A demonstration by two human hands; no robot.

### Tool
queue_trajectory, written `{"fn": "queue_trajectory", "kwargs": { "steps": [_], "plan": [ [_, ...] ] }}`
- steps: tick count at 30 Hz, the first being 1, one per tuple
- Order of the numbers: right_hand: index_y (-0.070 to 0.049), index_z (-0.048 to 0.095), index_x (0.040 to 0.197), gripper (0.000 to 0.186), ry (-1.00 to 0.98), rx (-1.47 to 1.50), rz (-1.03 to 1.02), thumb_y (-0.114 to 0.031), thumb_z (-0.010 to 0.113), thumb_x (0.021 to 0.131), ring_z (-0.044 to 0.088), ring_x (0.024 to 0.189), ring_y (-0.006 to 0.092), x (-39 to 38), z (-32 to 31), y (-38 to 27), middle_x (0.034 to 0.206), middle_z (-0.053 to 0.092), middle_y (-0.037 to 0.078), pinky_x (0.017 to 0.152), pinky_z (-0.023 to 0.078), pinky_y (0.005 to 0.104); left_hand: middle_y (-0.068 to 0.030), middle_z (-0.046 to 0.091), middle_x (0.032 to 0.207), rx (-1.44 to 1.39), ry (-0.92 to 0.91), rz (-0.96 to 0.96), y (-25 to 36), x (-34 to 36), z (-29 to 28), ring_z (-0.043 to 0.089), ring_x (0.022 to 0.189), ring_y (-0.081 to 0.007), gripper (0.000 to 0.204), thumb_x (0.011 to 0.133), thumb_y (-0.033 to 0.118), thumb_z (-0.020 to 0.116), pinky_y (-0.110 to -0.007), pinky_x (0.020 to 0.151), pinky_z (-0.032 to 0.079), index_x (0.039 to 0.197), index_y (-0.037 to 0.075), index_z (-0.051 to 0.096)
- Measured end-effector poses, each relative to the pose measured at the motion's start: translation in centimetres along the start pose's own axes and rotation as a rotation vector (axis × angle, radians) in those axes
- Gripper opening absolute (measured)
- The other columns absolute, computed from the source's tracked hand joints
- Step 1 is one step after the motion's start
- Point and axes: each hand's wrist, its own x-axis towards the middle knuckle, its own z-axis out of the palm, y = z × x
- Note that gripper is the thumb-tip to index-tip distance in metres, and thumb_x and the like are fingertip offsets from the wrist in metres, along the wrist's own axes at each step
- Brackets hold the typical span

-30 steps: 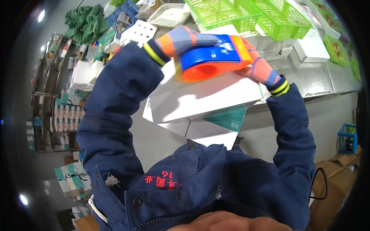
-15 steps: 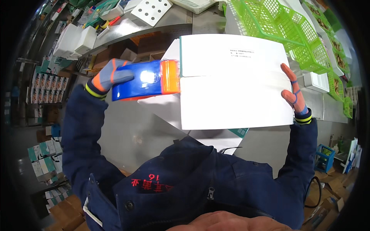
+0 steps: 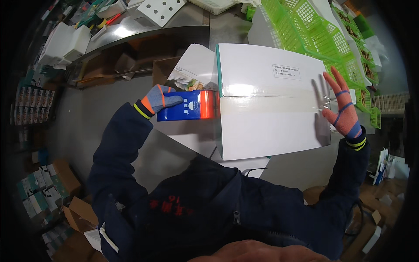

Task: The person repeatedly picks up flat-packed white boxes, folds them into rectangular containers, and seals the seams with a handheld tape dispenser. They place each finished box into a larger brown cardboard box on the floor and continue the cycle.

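Observation:
A white cardboard box with teal edges lies in front of me, a strip of clear tape running along its top seam. My left hand, in a grey and orange knit glove, is closed around a blue and orange tape dispenser. The dispenser's orange end is at the box's left edge. My right hand, gloved in the same way, is at the box's right end with its fingers spread. I cannot tell whether it touches the cardboard. Under the box lies another white carton with a food picture.
Green plastic baskets stand at the back right. On the steel counter at the back left are white foam boxes and a white panel with dark holes. Stacked cartons and an open brown box are at left.
The tape dispenser in my left hand has moved right and slightly down in view, as has the box. My right hand has spread its fingers wider at the box's right end.

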Motion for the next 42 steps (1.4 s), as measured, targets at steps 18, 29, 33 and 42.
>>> {"fn": "queue_trajectory", "kwargs": {
  "steps": [18, 29, 33, 42],
  "plan": [
    [-0.006, 0.062, 0.057, 0.029, -0.302, -0.256, -0.661, -0.03, 0.054, 0.071, 0.054, 0.063, 0.028, 13.5, 11.9, -16.3, 0.057, 0.057, 0.012, 0.08, 0.041, 0.0349, -0.0084, 0.063, 0.07, 1.046, 0.572, 0.165, 6.4, -1.4, 4.3, 0.058, 0.066, -0.0273, 0.045, 0.073, 0.053, 0.054, -0.035, 0.073, 0.038, 0.069, 0.01, 0.066],
    [-0.003, 0.053, 0.116, 0.038, 0.025, 0.192, 0.672, -0.028, 0.055, 0.088, 0.06, 0.092, 0.0214, 0.6, -0.1, 8.4, 0.104, 0.061, 0.014, 0.08, 0.049, 0.0293, -0.0151, 0.066, 0.083, 0.806, 0.71, 0.038, 5.3, 1.0, 6.8, 0.064, 0.074, -0.0289, 0.058, 0.071, 0.053, 0.062, -0.034, 0.071, 0.05, 0.101, 0.004, 0.063],
    [0.002, 0.055, 0.11, 0.037, 0.196, 1.001, 0.537, -0.029, 0.053, 0.089, 0.057, 0.087, 0.016, -2.4, 6.4, 7.5, 0.099, 0.06, 0.007, 0.078, 0.044, 0.0265, -0.0168, 0.064, 0.081, 0.973, 0.871, -0.029, 7.0, 1.9, 9.8, 0.062, 0.077, -0.0313, 0.043, 0.073, 0.046, 0.061, -0.035, 0.072, 0.048, 0.093, 0.007, 0.064],
    [0.001, 0.054, 0.109, 0.036, 0.194, 1.042, 0.033, -0.027, 0.054, 0.086, 0.053, 0.081, 0.0128, -3.6, 3.5, -9.4, 0.093, 0.058, 0.005, 0.072, 0.041, 0.0239, -0.0132, 0.065, 0.091, 0.48, 1.382, 0.242, 4.6, -24.0, 10.8, 0.063, 0.083, -0.0232, 0.028, 0.082, 0.018, 0.061, -0.029, 0.075, 0.048, 0.107, 0.005, 0.06]
  ]
}}
